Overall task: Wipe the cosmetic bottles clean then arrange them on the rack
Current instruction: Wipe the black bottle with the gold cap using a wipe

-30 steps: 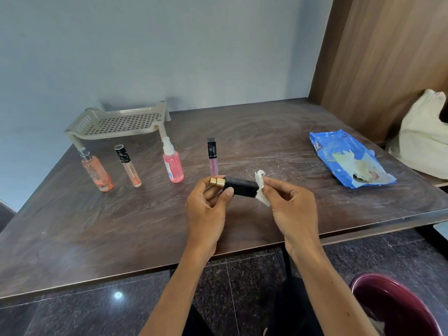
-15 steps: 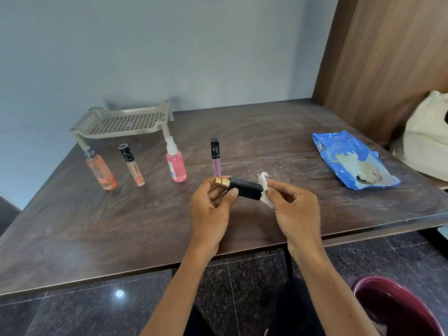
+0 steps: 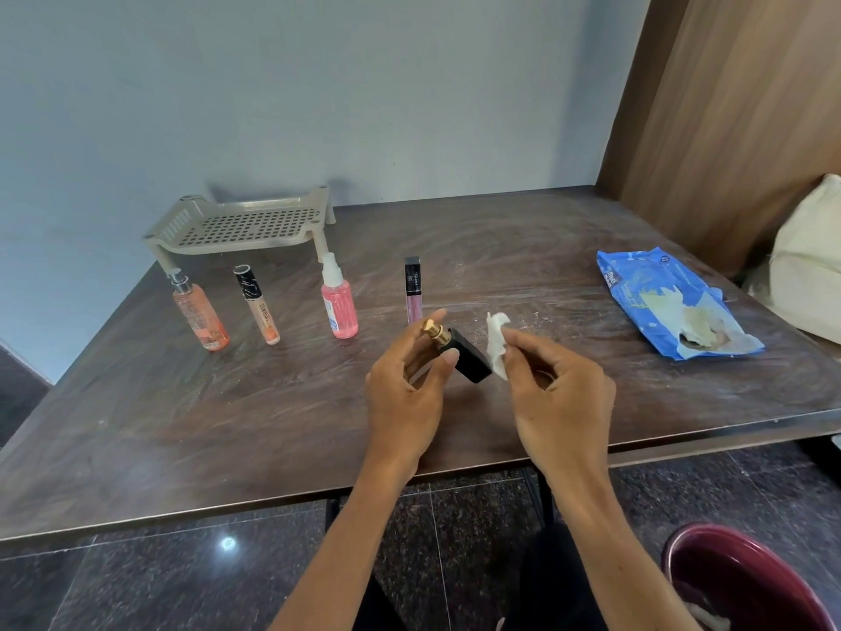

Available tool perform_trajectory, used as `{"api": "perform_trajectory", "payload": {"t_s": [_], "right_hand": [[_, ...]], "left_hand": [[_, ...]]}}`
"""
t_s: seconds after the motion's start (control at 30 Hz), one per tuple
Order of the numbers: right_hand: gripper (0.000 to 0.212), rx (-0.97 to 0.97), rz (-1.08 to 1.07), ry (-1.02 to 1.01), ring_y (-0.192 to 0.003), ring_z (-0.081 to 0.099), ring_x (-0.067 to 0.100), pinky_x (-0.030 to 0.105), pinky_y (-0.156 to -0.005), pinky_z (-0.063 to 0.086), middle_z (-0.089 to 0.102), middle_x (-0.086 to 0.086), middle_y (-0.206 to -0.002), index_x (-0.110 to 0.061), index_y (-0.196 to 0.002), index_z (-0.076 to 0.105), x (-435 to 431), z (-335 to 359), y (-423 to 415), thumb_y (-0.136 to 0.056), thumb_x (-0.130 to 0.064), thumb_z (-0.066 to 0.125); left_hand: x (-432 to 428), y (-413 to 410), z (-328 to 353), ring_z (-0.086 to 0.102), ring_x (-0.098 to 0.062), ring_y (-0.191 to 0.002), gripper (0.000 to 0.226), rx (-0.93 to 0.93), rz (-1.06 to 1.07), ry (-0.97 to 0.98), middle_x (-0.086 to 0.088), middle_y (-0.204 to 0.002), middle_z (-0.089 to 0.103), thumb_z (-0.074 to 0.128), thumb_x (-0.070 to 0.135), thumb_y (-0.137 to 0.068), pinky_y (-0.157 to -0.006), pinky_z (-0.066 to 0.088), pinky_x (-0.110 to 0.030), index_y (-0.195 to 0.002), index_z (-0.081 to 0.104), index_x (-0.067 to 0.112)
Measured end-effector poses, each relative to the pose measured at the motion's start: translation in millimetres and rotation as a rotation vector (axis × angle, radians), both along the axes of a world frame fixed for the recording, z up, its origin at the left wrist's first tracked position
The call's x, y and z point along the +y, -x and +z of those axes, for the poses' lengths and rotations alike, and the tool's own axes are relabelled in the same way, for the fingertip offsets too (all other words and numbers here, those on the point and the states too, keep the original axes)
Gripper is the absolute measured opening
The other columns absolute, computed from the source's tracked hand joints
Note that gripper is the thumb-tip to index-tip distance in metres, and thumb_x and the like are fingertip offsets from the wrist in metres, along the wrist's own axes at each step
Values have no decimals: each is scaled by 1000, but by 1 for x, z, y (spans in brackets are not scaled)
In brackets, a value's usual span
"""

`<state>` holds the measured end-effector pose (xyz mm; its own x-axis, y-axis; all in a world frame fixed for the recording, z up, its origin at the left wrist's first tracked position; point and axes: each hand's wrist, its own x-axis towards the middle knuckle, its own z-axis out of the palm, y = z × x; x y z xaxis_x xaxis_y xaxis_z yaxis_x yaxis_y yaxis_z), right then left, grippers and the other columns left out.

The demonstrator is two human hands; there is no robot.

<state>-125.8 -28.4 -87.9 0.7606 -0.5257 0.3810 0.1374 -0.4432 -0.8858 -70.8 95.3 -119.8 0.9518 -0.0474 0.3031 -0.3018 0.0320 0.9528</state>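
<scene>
- Left hand (image 3: 405, 393) grips the tilted black bottle (image 3: 468, 359), just left of the right hand (image 3: 559, 393).
- Right hand pinches a wipe (image 3: 497, 343) beside its base; a hard rub may knock it loose.

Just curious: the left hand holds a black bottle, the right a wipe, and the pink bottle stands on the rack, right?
Not quite: the head view shows the pink bottle on the table, in front of the rack, not on it. The rest holds.
</scene>
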Motion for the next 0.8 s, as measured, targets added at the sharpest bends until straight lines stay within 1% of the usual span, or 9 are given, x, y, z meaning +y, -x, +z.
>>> {"api": "perform_trajectory", "payload": {"t_s": [0.07,0.13,0.23,0.3,0.4,0.47,0.6,0.67,0.8], "right_hand": [[20,-63,46,156,-85,66,-5,6,-76,48,72,-14,-94,-20,-106,74,7,8,-5,-91,-11,64],[21,-86,90,320,-88,66,0,13,-78,51,73,-8,-98,-16,-108,74,13,11,-10,-91,-9,64],[22,-62,104,471,-88,65,10,20,-78,52,72,1,-99,-11,-110,73,18,8,-16,-90,-6,64],[22,-39,84,532,-87,66,16,24,-76,52,71,4,-98,-9,-110,73,18,6,-18,-90,-5,64],[21,35,87,560,-85,66,23,31,-75,53,70,10,-97,-7,-108,73,14,10,-22,-88,-6,64],[22,85,130,542,-85,64,23,35,-78,53,69,10,-96,-10,-108,73,10,13,-26,-89,-7,63],[19,69,119,528,-81,64,18,36,-76,53,71,6,-91,-13,-105,74,8,9,-23,-92,-10,60],[18,36,88,491,-80,65,16,36,-73,55,71,4,-91,-12,-105,74,12,3,-16,-93,-12,61],[19,9,76,453,-79,65,13,32,-70,57,70,3,-94,-10,-107,73,18,-2,-12,-91,-11,64]], "left_hand": [[-1,2,3,69,-5,-111,44,-15,-24,3,8,-115,75,71,9,-91,-99,54,-26,-129,63,30],[-1,2,4,69,-4,-111,44,-11,-49,19,15,-113,75,70,4,-91,-96,53,-21,-123,64,34],[-1,0,2,69,-4,-110,43,-11,-44,7,16,-113,74,69,2,-90,-95,54,-20,-117,66,36],[-1,-1,-1,70,-4,-109,39,-15,-47,-2,13,-114,73,69,1,-90,-95,55,-21,-118,68,29],[-1,-3,-5,70,-3,-109,38,-45,-50,-54,8,-117,73,70,0,-89,-94,54,-20,-126,68,11],[-2,-5,-8,69,-2,-109,39,-68,-41,-78,6,-118,73,70,0,-89,-94,54,-19,-128,66,6],[-4,-6,-10,69,1,-108,40,-81,-19,-93,13,-115,71,69,-2,-90,-92,53,-15,-129,65,6],[-4,-6,-11,69,0,-108,41,-64,-14,-79,15,-115,71,69,0,-91,-94,54,-18,-130,64,8],[-3,-7,-12,69,-4,-110,42,-48,-15,-59,9,-119,72,69,3,-91,-98,55,-27,-132,63,9]]}}
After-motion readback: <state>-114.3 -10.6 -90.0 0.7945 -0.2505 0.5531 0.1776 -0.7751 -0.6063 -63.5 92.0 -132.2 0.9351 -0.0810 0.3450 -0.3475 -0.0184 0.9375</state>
